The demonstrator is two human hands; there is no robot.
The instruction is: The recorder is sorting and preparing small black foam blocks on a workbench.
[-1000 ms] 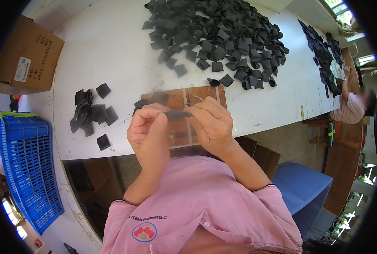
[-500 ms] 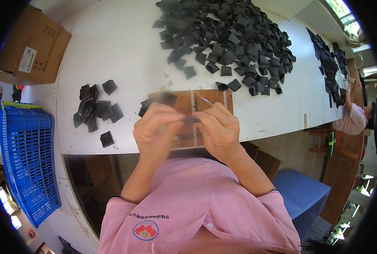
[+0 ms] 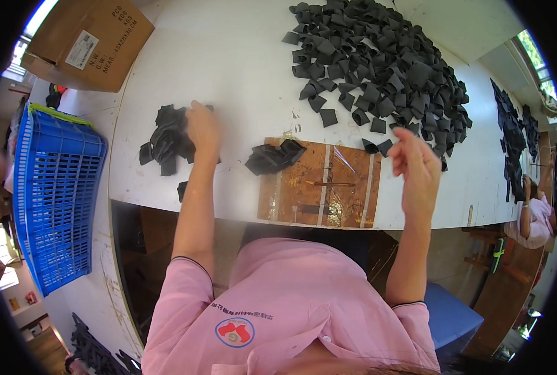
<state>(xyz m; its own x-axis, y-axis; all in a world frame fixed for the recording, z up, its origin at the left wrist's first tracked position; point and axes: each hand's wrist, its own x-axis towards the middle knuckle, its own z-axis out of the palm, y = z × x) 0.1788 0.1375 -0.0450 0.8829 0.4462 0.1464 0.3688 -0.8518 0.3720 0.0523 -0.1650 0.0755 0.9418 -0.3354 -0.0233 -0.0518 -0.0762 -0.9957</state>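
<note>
Head view. Reaching out with left hand (image 3: 203,128) toward the bench's (image 3: 228,62) left edge, fingers spread loosely and pressing down onto the small pile of black folded pieces (image 3: 165,140); whether closing on one, cannot tell. Looking like the set-down step, one finished piece being added to the small pile. Raising right hand (image 3: 419,165) above the bench's near edge, fingers half curled and apart, holding nothing visible, hovering just below the big heap of black pieces (image 3: 385,69) filling the far right part. Lying between both hands, at the near edge: brown work board (image 3: 319,184) with a small cluster of black pieces (image 3: 275,156) at its far left corner. Next move probably calling for the right hand picking one fresh piece from the heap's near fringe.

Standing off the left edge: blue crate (image 3: 56,200). Sitting at the far left corner: cardboard box (image 3: 88,44).
</note>
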